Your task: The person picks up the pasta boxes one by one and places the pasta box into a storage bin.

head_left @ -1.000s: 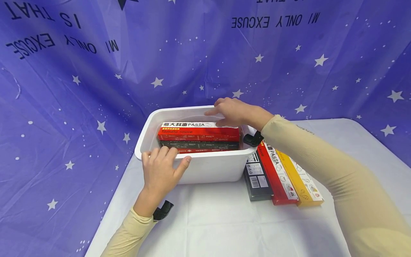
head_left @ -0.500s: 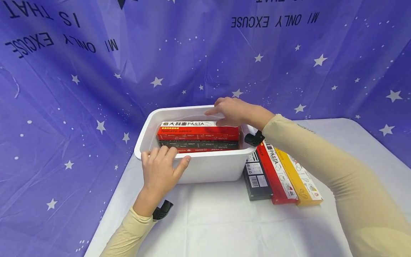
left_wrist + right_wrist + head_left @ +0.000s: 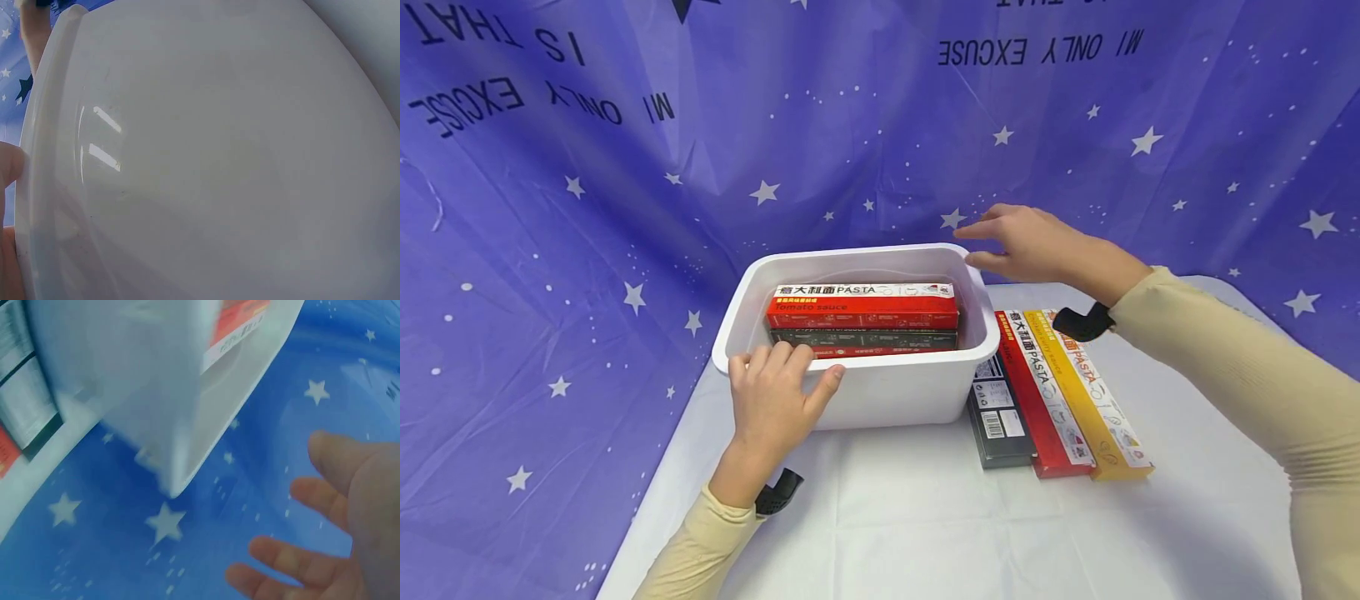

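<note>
A white plastic bin (image 3: 880,392) stands on the table, and pasta boxes lie inside it. Uppermost at its back is a red tomato sauce pasta box (image 3: 861,310), with a dark pasta box (image 3: 865,339) and another red box (image 3: 887,351) in front. My left hand (image 3: 777,396) grips the bin's near rim at the left, fingers hooked over the edge. In the left wrist view the bin's outer wall (image 3: 219,137) fills most of the picture. Above the bin's far right corner, my right hand (image 3: 1037,244) hovers with loosely spread fingers (image 3: 281,559) and nothing held.
Right of the bin lie a dark box (image 3: 1002,425), a red pasta box (image 3: 1048,400) and a yellow curry pasta box (image 3: 1090,400), side by side on the white tablecloth (image 3: 880,517). A purple star-printed curtain (image 3: 865,125) hangs behind.
My right hand has left the red tomato sauce pasta box inside the bin and moved right and up, past the far right corner. The left hand and boxes stay put.
</note>
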{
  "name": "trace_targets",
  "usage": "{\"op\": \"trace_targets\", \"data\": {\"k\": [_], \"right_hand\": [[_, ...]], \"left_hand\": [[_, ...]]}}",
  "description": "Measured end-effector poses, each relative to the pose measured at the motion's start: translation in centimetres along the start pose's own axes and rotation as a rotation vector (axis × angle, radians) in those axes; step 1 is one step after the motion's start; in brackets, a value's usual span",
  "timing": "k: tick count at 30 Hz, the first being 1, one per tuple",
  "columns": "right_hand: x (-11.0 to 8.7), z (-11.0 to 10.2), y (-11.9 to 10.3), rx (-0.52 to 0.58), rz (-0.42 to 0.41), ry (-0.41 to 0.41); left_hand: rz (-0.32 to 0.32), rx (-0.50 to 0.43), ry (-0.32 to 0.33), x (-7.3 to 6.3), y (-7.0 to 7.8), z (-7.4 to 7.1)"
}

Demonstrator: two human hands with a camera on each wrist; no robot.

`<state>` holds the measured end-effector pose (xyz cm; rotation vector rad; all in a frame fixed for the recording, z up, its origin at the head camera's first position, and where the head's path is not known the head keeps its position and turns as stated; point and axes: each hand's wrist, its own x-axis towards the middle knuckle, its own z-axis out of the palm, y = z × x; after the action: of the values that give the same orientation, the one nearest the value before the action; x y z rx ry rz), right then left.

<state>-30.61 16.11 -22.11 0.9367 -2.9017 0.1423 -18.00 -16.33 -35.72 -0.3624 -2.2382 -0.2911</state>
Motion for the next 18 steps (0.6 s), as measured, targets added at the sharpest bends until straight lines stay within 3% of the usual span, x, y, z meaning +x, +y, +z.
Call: {"op": "trace_targets", "data": {"k": [5,13,18], "right_hand": [[-4.2,0.3,3.0,-0.011,0.136,0.027],[-10.7,2.6,7.2,0.039,0.367,0.087],[-14.2,4.3,8.6,0.064,0.440,0.130]], "left_hand": [[-0.001,0.005,0.007,-0.1,-0.1,0.1],[0.001,0.004,0.014,-0.2,-0.1,0.1],[0.002,0.005,0.011,-0.1,0.0,0.1]]}}
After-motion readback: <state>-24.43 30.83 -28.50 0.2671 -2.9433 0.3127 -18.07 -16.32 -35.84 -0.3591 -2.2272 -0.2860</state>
